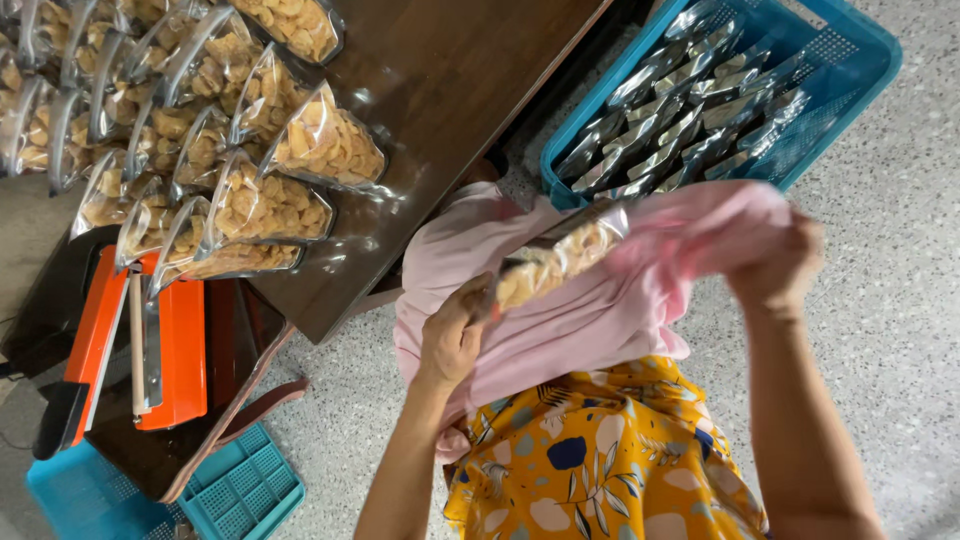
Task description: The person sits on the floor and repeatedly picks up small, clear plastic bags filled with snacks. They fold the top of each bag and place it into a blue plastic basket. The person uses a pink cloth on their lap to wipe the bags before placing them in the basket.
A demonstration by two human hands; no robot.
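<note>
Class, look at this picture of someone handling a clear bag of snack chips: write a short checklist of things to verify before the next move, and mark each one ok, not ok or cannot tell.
1. Left hand grips the clear bag of chips at its lower end: ok.
2. Right hand holds the bag's other end: cannot tell, pink cloth covers it.
3. Bag's top sealed: cannot tell.
4. Filled bags stand on the wooden table with bare space beside them: ok.
5. Orange sealer lies within reach at the table's end: ok.
6. Blue crate holds more pouches: ok.
</note>
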